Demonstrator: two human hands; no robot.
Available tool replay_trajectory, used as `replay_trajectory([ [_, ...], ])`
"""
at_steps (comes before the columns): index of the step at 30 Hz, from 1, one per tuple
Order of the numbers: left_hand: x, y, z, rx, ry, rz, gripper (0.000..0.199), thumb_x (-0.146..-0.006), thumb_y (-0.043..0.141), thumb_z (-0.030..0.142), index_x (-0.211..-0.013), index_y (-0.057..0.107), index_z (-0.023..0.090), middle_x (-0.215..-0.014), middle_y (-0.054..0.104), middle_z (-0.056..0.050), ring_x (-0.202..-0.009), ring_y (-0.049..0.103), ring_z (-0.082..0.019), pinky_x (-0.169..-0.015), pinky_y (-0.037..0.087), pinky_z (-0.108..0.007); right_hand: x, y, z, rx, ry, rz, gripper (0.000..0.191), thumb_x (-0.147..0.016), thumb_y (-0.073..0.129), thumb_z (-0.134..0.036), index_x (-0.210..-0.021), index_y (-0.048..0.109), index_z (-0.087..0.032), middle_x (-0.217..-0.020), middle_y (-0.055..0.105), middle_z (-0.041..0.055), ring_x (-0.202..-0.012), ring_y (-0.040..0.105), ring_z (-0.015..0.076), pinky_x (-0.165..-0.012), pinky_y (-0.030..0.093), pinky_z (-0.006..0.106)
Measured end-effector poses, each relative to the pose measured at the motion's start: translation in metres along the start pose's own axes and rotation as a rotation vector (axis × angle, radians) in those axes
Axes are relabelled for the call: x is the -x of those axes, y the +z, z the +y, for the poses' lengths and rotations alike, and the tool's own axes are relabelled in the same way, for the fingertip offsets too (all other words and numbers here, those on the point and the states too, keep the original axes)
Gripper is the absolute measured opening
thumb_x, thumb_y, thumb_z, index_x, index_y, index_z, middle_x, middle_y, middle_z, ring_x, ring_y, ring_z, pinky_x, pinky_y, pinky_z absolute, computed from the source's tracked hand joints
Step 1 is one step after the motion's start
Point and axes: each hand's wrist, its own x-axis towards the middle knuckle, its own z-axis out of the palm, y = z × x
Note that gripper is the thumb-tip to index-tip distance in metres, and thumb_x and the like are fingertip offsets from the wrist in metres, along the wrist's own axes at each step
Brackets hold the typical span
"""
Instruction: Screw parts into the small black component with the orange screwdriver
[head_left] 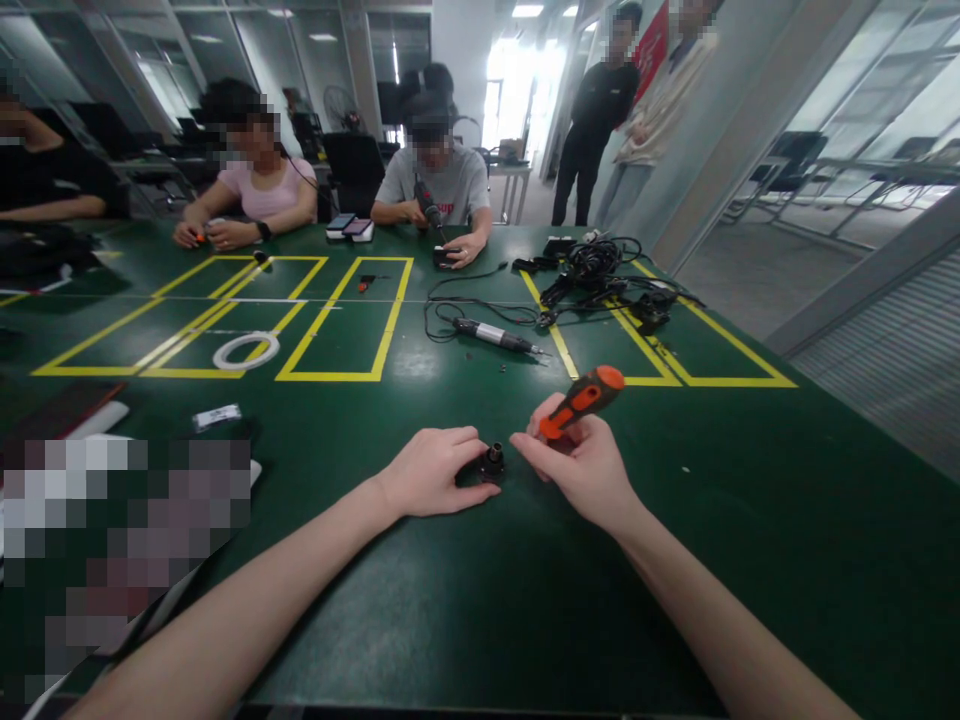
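Near the middle of the green table, my left hand [442,472] rests with thumb and fingers closed around a small black round part [492,463], which has a brass-coloured tip pointing up. Just right of it, my right hand [581,460] holds an orange and black screwdriver [583,402] by its handle, which tilts up to the right. The screwdriver's shaft and tip are hidden behind the fingers. A small gap separates my right hand from the black part.
Beyond my hands lie a corded electric screwdriver [496,336], tangled black cables [596,265] and a white tape ring [246,351]. A white label [217,417] is at left. Across the green table [750,500], a person in grey [450,185] works with a power tool.
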Motion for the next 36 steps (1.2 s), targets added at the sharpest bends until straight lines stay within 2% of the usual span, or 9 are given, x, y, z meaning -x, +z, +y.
replay_trajectory([
  [3,-0.001,0.000,0.000,0.014,0.002,-0.006,0.031,-0.092,0.069,0.047,-0.085,0.063,0.018,-0.079,0.060,-0.001,-0.070,0.060,-0.015,-0.060,0.040,-0.027,-0.001,0.000,0.002,-0.032,0.037,0.005,0.039,-0.065,0.092,-0.039,-0.068,0.058,-0.020,-0.058,0.057,-0.0040,-0.047,0.049,0.0111,-0.047,0.044,0.026],
  [8,-0.003,-0.001,0.000,0.047,-0.001,-0.009,0.035,-0.092,0.068,0.052,-0.084,0.065,0.018,-0.076,0.059,0.001,-0.068,0.059,-0.014,-0.058,0.039,-0.027,0.002,0.000,0.007,-0.020,-0.080,0.007,0.032,-0.066,0.092,-0.035,-0.063,0.064,-0.020,-0.066,0.063,0.0003,-0.059,0.057,0.0145,-0.058,0.052,0.029],
  [14,-0.003,0.001,-0.001,0.071,0.001,0.010,0.035,-0.091,0.069,0.052,-0.086,0.069,0.017,-0.075,0.060,0.001,-0.066,0.059,-0.013,-0.057,0.037,-0.026,0.004,-0.003,0.008,0.070,-0.200,0.030,0.017,-0.072,0.085,-0.026,-0.063,0.072,-0.021,-0.073,0.070,0.0040,-0.058,0.057,0.0152,-0.050,0.047,0.028],
  [18,-0.003,0.002,-0.002,0.082,-0.003,0.009,0.034,-0.090,0.070,0.052,-0.090,0.071,0.018,-0.076,0.063,0.000,-0.068,0.061,-0.013,-0.059,0.039,-0.025,0.006,-0.002,0.002,0.119,-0.232,0.018,0.008,-0.076,0.083,-0.027,-0.072,0.079,-0.022,-0.071,0.072,0.0045,-0.051,0.054,0.0142,-0.044,0.045,0.028],
  [22,-0.001,-0.001,-0.002,0.175,-0.044,0.030,0.037,-0.086,0.073,0.051,-0.105,0.071,0.019,-0.083,0.068,-0.001,-0.071,0.063,-0.014,-0.062,0.043,-0.024,0.010,0.000,-0.001,0.117,-0.175,0.079,0.020,-0.071,0.090,-0.035,-0.074,0.077,-0.021,-0.062,0.069,0.0018,-0.048,0.056,0.0151,-0.042,0.047,0.028],
  [25,0.000,-0.004,-0.001,0.230,-0.053,0.049,0.043,-0.085,0.076,0.048,-0.116,0.070,0.019,-0.084,0.069,0.000,-0.069,0.062,-0.013,-0.062,0.043,-0.024,0.011,0.001,0.000,0.110,-0.196,0.096,0.025,-0.069,0.092,-0.037,-0.070,0.072,-0.021,-0.059,0.067,0.0002,-0.046,0.058,0.0154,-0.044,0.051,0.030],
  [30,0.002,-0.006,-0.002,0.224,-0.029,0.050,0.034,-0.088,0.073,0.045,-0.110,0.073,0.019,-0.077,0.063,0.001,-0.061,0.055,-0.011,-0.057,0.037,-0.023,0.012,0.002,0.002,0.135,-0.237,0.020,0.018,-0.081,0.084,-0.033,-0.075,0.074,-0.020,-0.060,0.067,0.0005,-0.047,0.061,0.0151,-0.050,0.055,0.030],
  [34,0.002,-0.007,-0.002,0.250,-0.046,0.056,0.034,-0.087,0.075,0.047,-0.105,0.075,0.018,-0.073,0.060,0.002,-0.060,0.053,-0.010,-0.057,0.036,-0.022,0.013,0.006,0.003,0.026,-0.183,-0.076,0.017,-0.094,0.068,-0.034,-0.091,0.074,-0.019,-0.072,0.072,0.0036,-0.052,0.065,0.0143,-0.051,0.057,0.029],
  [36,0.002,-0.008,-0.002,0.264,-0.051,0.053,0.033,-0.086,0.076,0.047,-0.102,0.075,0.017,-0.072,0.058,0.002,-0.059,0.052,-0.010,-0.057,0.036,-0.022,0.013,0.008,0.003,-0.038,-0.154,-0.085,0.018,-0.095,0.067,-0.036,-0.097,0.071,-0.019,-0.074,0.072,0.0032,-0.054,0.065,0.0137,-0.052,0.058,0.028],
])
